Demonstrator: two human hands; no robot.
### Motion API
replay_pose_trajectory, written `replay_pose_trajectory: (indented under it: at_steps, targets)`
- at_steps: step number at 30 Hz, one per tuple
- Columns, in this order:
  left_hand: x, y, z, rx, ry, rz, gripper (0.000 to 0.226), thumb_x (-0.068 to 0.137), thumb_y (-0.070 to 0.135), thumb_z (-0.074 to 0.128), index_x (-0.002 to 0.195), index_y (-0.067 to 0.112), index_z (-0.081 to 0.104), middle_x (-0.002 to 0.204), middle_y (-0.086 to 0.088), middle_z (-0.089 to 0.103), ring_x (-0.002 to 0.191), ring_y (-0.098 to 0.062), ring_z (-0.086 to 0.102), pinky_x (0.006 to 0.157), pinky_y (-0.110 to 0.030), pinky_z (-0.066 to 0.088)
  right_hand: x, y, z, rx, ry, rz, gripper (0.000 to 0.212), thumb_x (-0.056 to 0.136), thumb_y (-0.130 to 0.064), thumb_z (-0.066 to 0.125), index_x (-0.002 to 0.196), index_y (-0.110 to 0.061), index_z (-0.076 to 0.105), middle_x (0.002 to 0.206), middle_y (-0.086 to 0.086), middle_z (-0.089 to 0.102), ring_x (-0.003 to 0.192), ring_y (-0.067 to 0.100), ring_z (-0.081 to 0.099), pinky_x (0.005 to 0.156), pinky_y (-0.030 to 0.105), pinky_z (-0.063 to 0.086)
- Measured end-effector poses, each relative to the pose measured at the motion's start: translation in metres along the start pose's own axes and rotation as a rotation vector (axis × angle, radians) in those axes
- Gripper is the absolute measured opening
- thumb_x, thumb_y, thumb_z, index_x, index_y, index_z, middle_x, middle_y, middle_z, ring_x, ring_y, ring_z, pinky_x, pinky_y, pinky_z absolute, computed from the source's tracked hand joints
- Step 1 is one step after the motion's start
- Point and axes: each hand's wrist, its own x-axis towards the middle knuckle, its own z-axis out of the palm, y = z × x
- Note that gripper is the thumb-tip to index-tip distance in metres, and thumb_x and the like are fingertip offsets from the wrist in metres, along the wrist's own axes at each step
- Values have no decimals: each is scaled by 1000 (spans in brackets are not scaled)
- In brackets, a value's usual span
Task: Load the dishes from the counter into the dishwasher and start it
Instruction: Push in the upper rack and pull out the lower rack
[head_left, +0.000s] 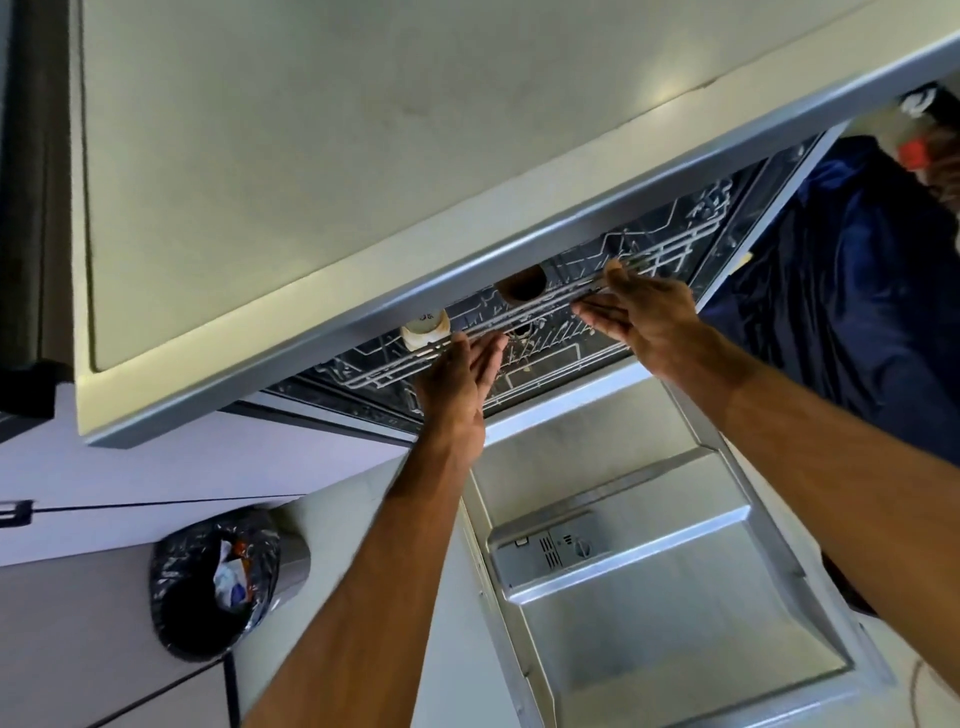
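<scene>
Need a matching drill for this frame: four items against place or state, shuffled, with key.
Things
1. white cup
2. brown cup
3. bin
4. door

Place or state
A. swung down, open
B. in rack, left end
C. left of door, outside the machine
D. in rack, middle

Pairs: 1-B, 2-D, 3-C, 4-A

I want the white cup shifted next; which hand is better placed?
Left, probably: the left hand touches the upper rack rail beside the white cup; the right hand sits beyond the brown cup.
</scene>
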Motion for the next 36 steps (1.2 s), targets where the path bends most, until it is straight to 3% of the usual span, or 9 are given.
replay_pose_trajectory:
  at_steps: [3, 6, 11, 16, 22, 28, 30, 32, 36]
  targets:
    - [0, -2, 1, 85, -35, 46, 39, 106, 26, 49, 122, -7, 61, 112, -19, 74, 97, -21, 75, 79, -27, 62, 3, 3, -5, -7, -24, -17, 28, 95, -26, 65, 106, -1, 69, 100, 22, 75, 91, 30, 76, 87, 41, 61]
    - [0, -4, 1, 96, -57, 63, 41, 105, 26, 49, 130, -4, 58, 116, -17, 73, 100, -20, 74, 78, -26, 61, 3, 5, -6, -38, -36, -30, 37, 95, -32, 66, 115, -1, 67, 102, 19, 76, 92, 28, 76, 85, 40, 62]
    - [-4, -9, -3, 285, -65, 131, 41, 105, 33, 47, 118, -2, 65, 113, -14, 74, 101, -22, 74, 82, -28, 61, -7, 11, -9, -86, 15, 2, 40, 89, -43, 70, 101, -6, 70, 98, 13, 77, 88, 22, 77, 79, 36, 63]
    - [-1, -20, -31, 546, -148, 251, 40, 105, 32, 51, 120, -3, 64, 108, -15, 74, 90, -22, 75, 74, -26, 61, -18, 54, -39, -219, -16, 44, 43, 90, -47, 70, 105, -7, 70, 96, 9, 78, 89, 21, 77, 76, 38, 63]
    - [0, -56, -65, 757, -134, 156, 40, 105, 32, 49, 110, -3, 67, 101, -17, 75, 83, -28, 74, 67, -27, 61, -23, 95, -81, -362, -7, 179, 36, 93, -40, 68, 108, -8, 71, 98, 10, 78, 89, 20, 77, 73, 35, 61]
    - [19, -76, -74, 879, -56, 167, 26, 97, 37, 58, 89, 16, 71, 82, -9, 76, 68, -24, 70, 60, -35, 56, -7, 98, -82, -497, -58, 109, 33, 94, -37, 67, 108, -7, 71, 98, 11, 78, 92, 23, 75, 73, 39, 60]
    - [36, -87, -76, 1048, -32, 259, 23, 91, 41, 57, 92, 22, 70, 89, -6, 75, 80, -28, 71, 70, -39, 56, 2, 100, -76, -628, -71, 67, 32, 94, -34, 69, 109, -5, 71, 99, 11, 77, 92, 24, 74, 76, 43, 62]
    - [44, -91, -76, 1302, -26, 407, 24, 96, 31, 57, 112, 18, 67, 109, -6, 72, 103, -23, 67, 89, -36, 54, 11, 106, -72, -882, -66, -48, 33, 90, -36, 73, 110, -10, 72, 102, 6, 77, 95, 23, 74, 86, 42, 60]
    - [61, -102, -64, 1590, -96, 643, 55, 98, 22, 58, 145, 2, 40, 143, -15, 48, 134, -27, 44, 111, -35, 41, 30, 114, -62, -1185, -174, -214, 61, 87, -38, 75, 137, -12, 52, 138, 10, 61, 129, 24, 56, 105, 32, 43]
